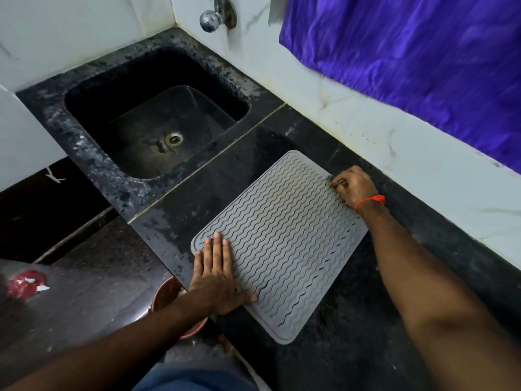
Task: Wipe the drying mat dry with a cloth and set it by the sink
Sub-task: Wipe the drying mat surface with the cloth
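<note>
A grey drying mat [282, 244] with wavy ridges lies flat on the black stone counter [352, 334], to the right of the black sink [158, 119]. My left hand [217, 280] rests flat and open on the mat's near left corner, fingers spread. My right hand [353, 186] is at the mat's far right corner with its fingers curled on the mat's edge. No cloth is in view.
A tap [215, 15] sticks out of the white wall above the sink. A purple cloth curtain [408, 57] hangs on the wall at the right. A brown bowl [166, 294] sits below the counter's front edge, and a red object [25, 283] lies at the far left.
</note>
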Action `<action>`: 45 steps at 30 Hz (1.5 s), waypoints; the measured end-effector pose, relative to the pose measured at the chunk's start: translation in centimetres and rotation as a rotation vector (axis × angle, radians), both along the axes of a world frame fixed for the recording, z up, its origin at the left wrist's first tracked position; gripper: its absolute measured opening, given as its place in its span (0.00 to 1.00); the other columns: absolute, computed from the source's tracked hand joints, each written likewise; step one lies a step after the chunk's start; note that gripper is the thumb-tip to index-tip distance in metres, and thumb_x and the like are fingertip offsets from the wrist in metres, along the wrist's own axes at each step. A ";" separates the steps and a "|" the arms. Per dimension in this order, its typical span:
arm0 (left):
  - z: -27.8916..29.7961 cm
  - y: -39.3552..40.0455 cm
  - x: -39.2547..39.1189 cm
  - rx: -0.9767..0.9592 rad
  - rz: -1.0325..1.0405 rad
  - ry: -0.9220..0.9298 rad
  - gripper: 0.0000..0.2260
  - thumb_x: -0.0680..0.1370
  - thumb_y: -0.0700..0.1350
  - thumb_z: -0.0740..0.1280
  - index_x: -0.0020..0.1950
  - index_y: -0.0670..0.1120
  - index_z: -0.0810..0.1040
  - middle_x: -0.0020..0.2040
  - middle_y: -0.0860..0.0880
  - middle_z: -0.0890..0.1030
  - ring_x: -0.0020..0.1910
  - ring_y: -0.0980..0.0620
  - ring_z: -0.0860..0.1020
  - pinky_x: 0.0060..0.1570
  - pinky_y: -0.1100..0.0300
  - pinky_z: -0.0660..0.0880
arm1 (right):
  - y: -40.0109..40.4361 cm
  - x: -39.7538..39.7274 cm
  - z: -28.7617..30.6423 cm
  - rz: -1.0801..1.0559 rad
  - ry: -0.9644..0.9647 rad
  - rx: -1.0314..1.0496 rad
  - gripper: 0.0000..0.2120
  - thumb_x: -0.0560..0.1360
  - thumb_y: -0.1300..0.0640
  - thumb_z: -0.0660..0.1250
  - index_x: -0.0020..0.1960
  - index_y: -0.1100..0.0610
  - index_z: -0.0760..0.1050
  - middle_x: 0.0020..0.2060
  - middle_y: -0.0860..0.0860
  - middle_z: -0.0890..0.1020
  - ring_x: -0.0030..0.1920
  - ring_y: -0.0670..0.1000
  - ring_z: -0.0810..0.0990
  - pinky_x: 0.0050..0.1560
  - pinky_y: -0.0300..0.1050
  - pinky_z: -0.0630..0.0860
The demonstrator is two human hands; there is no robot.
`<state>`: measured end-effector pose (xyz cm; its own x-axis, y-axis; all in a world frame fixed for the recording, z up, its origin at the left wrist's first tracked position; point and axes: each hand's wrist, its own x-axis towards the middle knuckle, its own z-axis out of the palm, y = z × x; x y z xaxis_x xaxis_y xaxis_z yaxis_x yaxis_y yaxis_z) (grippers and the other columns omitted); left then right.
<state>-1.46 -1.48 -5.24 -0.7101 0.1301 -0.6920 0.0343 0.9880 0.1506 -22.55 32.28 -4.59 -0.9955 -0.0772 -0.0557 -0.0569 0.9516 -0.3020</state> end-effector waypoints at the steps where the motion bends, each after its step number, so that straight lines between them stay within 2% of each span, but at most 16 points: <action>1: 0.0 -0.1 0.0 0.004 0.000 -0.008 0.62 0.67 0.81 0.54 0.71 0.40 0.19 0.69 0.40 0.17 0.71 0.39 0.21 0.75 0.41 0.33 | -0.5 -0.3 0.2 -0.008 0.006 -0.006 0.07 0.72 0.61 0.71 0.48 0.52 0.83 0.50 0.54 0.76 0.51 0.57 0.78 0.58 0.50 0.76; 3: 0.1 -0.1 -0.1 0.021 0.019 -0.017 0.60 0.67 0.82 0.50 0.71 0.41 0.19 0.69 0.40 0.17 0.71 0.40 0.21 0.75 0.41 0.33 | -2.5 0.7 0.9 0.018 0.031 -0.039 0.07 0.72 0.60 0.72 0.48 0.51 0.83 0.50 0.52 0.76 0.51 0.53 0.77 0.57 0.46 0.76; 5: 0.3 0.0 -0.2 0.037 0.038 -0.026 0.59 0.67 0.82 0.48 0.71 0.41 0.19 0.69 0.41 0.17 0.71 0.41 0.20 0.75 0.42 0.32 | -4.5 2.4 1.3 0.165 0.024 -0.070 0.08 0.73 0.58 0.70 0.50 0.49 0.83 0.52 0.49 0.76 0.52 0.48 0.75 0.58 0.43 0.74; 9: 0.2 0.1 -0.3 0.038 0.029 -0.052 0.59 0.68 0.80 0.52 0.71 0.42 0.19 0.69 0.42 0.16 0.70 0.41 0.20 0.75 0.42 0.32 | -5.0 3.0 0.4 0.391 -0.010 0.039 0.09 0.74 0.57 0.68 0.53 0.49 0.81 0.55 0.49 0.75 0.55 0.51 0.74 0.61 0.49 0.73; 11: 0.2 0.0 -0.5 0.035 0.035 -0.059 0.60 0.67 0.81 0.52 0.71 0.42 0.18 0.69 0.42 0.16 0.70 0.41 0.20 0.76 0.41 0.33 | -3.8 1.6 -0.2 0.303 0.025 0.000 0.09 0.74 0.59 0.68 0.52 0.51 0.82 0.55 0.49 0.75 0.55 0.52 0.74 0.62 0.49 0.73; 14: 0.4 0.2 -0.8 0.056 0.041 -0.067 0.61 0.65 0.82 0.51 0.70 0.42 0.18 0.68 0.43 0.15 0.70 0.41 0.19 0.75 0.41 0.32 | -1.6 -1.2 -0.3 -0.005 0.079 -0.034 0.07 0.73 0.61 0.70 0.49 0.53 0.83 0.54 0.54 0.75 0.53 0.57 0.75 0.58 0.50 0.75; 17: 0.6 0.1 -0.7 0.054 0.043 -0.056 0.59 0.68 0.80 0.53 0.71 0.43 0.18 0.68 0.43 0.15 0.70 0.42 0.19 0.75 0.42 0.33 | 0.0 -2.3 0.2 -0.209 0.115 -0.082 0.07 0.73 0.64 0.68 0.49 0.57 0.83 0.52 0.61 0.75 0.52 0.64 0.76 0.57 0.48 0.74; 19: 0.5 0.1 -0.7 0.043 0.047 -0.056 0.59 0.69 0.79 0.53 0.71 0.42 0.18 0.68 0.42 0.15 0.70 0.41 0.19 0.75 0.41 0.32 | -0.4 -0.4 0.6 -0.187 0.147 -0.157 0.10 0.72 0.66 0.68 0.49 0.56 0.83 0.51 0.58 0.75 0.52 0.58 0.77 0.57 0.42 0.72; 22: 0.4 0.2 -0.8 0.043 0.055 -0.068 0.60 0.68 0.80 0.54 0.71 0.42 0.18 0.68 0.42 0.15 0.69 0.41 0.19 0.75 0.41 0.32 | -2.6 4.9 1.2 -0.106 0.114 -0.227 0.14 0.72 0.63 0.70 0.56 0.51 0.81 0.54 0.52 0.76 0.55 0.52 0.76 0.59 0.46 0.74; 26: 0.6 0.2 -0.9 0.046 0.067 -0.086 0.60 0.69 0.78 0.57 0.71 0.42 0.19 0.68 0.42 0.16 0.70 0.41 0.20 0.75 0.41 0.32 | -7.2 12.7 1.2 -0.003 -0.032 -0.274 0.25 0.72 0.62 0.69 0.68 0.54 0.72 0.60 0.52 0.75 0.61 0.52 0.73 0.65 0.48 0.70; 29: 0.6 0.3 -0.9 0.040 0.073 -0.069 0.60 0.70 0.77 0.59 0.72 0.41 0.20 0.69 0.41 0.17 0.70 0.41 0.20 0.75 0.42 0.31 | -10.3 17.6 0.5 0.097 -0.096 -0.256 0.23 0.73 0.60 0.68 0.67 0.55 0.73 0.57 0.51 0.74 0.58 0.51 0.74 0.62 0.48 0.73; 32: 0.3 0.2 -0.8 0.037 0.055 -0.045 0.61 0.70 0.77 0.59 0.72 0.40 0.20 0.68 0.40 0.16 0.70 0.40 0.20 0.74 0.42 0.29 | -12.7 21.8 -0.3 0.189 -0.084 -0.187 0.19 0.74 0.58 0.69 0.65 0.54 0.75 0.53 0.49 0.74 0.55 0.50 0.73 0.60 0.43 0.71; 34: 0.2 -0.1 -0.5 0.045 0.045 -0.030 0.61 0.70 0.77 0.58 0.71 0.40 0.19 0.68 0.40 0.16 0.69 0.40 0.19 0.74 0.42 0.30 | -13.7 23.5 -0.6 0.216 -0.060 -0.109 0.18 0.73 0.58 0.70 0.63 0.54 0.76 0.54 0.50 0.74 0.55 0.52 0.73 0.60 0.45 0.70; 39: 0.7 -0.8 -0.1 0.107 0.030 0.025 0.60 0.70 0.77 0.59 0.73 0.40 0.21 0.69 0.39 0.17 0.71 0.39 0.21 0.75 0.40 0.34 | -12.5 21.1 -0.4 0.023 -0.027 -0.029 0.15 0.72 0.62 0.68 0.58 0.55 0.78 0.54 0.52 0.75 0.56 0.57 0.74 0.61 0.52 0.72; 42: 0.7 -0.9 -0.3 0.113 0.019 0.057 0.59 0.72 0.76 0.59 0.73 0.40 0.22 0.71 0.39 0.19 0.72 0.39 0.22 0.75 0.41 0.34 | -11.6 18.9 0.2 -0.142 -0.018 -0.047 0.14 0.72 0.64 0.67 0.57 0.56 0.79 0.54 0.53 0.76 0.57 0.58 0.74 0.62 0.51 0.71; 45: 0.5 -1.6 0.0 0.133 0.004 0.080 0.49 0.79 0.70 0.54 0.76 0.40 0.26 0.75 0.39 0.23 0.75 0.40 0.26 0.76 0.42 0.35 | -12.5 19.0 0.6 -0.202 -0.004 -0.063 0.11 0.72 0.63 0.68 0.54 0.58 0.80 0.52 0.54 0.77 0.55 0.57 0.76 0.61 0.46 0.69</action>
<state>-1.46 -3.05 -4.75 -0.7632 0.2145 -0.6096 0.0480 0.9595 0.2775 -3.52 19.81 -4.00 -0.9909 0.1205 -0.0607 0.1343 0.9228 -0.3610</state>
